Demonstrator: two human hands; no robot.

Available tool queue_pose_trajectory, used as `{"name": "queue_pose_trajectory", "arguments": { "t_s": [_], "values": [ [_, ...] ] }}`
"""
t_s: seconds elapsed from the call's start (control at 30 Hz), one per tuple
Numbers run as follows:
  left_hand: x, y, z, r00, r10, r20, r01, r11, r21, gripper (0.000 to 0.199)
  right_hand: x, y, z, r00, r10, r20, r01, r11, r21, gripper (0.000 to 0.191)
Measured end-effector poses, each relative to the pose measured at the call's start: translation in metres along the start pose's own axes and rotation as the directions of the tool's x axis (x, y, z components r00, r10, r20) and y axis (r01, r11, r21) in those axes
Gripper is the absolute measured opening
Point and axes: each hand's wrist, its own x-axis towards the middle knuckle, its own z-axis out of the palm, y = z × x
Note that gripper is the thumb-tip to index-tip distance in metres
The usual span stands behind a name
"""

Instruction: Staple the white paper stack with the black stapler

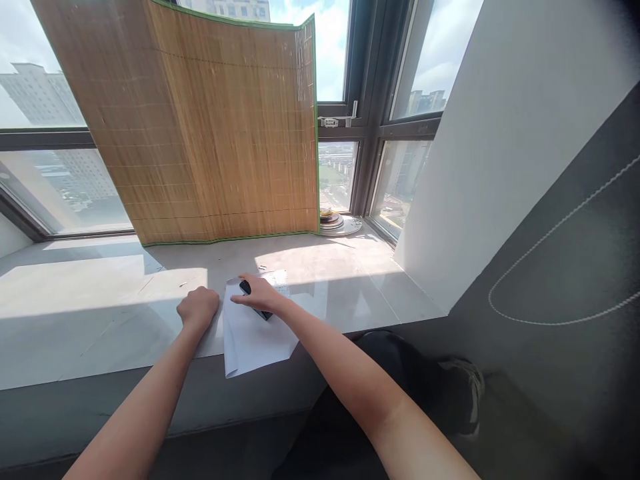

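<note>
Black, slim oblong tool (pixel 245 287), middle hidden by right hand (pixel 261 294) gripping it; long axis slants far-left to near-right over white paper (pixel 257 347). Left hand (pixel 199 307) fisted.

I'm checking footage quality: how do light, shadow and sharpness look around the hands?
Head view: daylight through the window leaves bright and shaded bands on the sill; head view: the paper looks pale, its faint marks unreadable; head view: the left hand and right hand show no obvious blur; head view: the lower right is dim.
</note>
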Motion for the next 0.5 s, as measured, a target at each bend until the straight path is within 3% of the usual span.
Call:
{"name": "queue_pose_trajectory", "arguments": {
  "t_s": [0.1, 0.27, 0.37, 0.5],
  "values": [
    [0.002, -0.001, 0.001, 1.000, 0.002, -0.021, -0.002, 1.000, 0.003, 0.045, -0.002, -0.013, 0.010, 0.993, 0.069, 0.093, -0.049, 0.978, -0.202, 0.095],
    [0.005, -0.004, 0.004, 1.000, 0.013, -0.020, -0.013, 1.000, -0.005, 0.046, -0.009, -0.019, 0.004, 0.981, 0.168, 0.100, -0.133, 0.949, -0.285, 0.097],
    [0.006, -0.005, 0.005, 0.999, 0.022, -0.026, -0.022, 1.000, -0.008, 0.047, -0.022, -0.011, -0.017, 0.974, 0.212, 0.081, -0.178, 0.936, -0.304, 0.092],
    [0.005, -0.006, 0.005, 0.999, 0.026, -0.031, -0.026, 1.000, -0.015, 0.047, -0.049, 0.010, -0.065, 0.965, 0.253, 0.064, -0.222, 0.924, -0.311, 0.083]
  ]
}}
